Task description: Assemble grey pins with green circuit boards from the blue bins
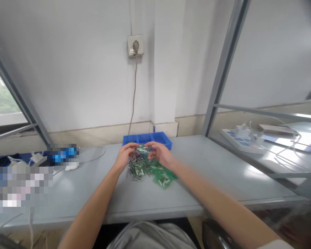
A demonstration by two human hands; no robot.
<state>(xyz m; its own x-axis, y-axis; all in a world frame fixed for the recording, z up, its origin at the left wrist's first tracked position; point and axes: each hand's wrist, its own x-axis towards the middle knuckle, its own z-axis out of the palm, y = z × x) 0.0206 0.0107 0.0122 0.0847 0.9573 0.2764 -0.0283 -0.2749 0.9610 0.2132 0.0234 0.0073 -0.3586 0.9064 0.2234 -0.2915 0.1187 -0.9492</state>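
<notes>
My left hand (123, 155) and my right hand (162, 155) face each other over the table, fingers bent inward. Their fingertips pinch the two sides of a small greenish see-through plastic bag (143, 149) with pale, shiny pieces in it. Beneath and in front of the hands lies a loose pile of small metal pins (136, 169). Touching the pile on its right are green plastic bags (163, 180) with similar slim, light pieces inside. Just behind the hands stands a blue divided tray (162, 138); my fingers hide part of its front.
The grey table (212, 173) has metal frame posts (217, 86) on both sides. Cables, a white plug piece (72, 166) and blurred-out items lie at the left. A power strip (242, 140) with cables is at the right. A cord runs down from the wall socket (135, 46).
</notes>
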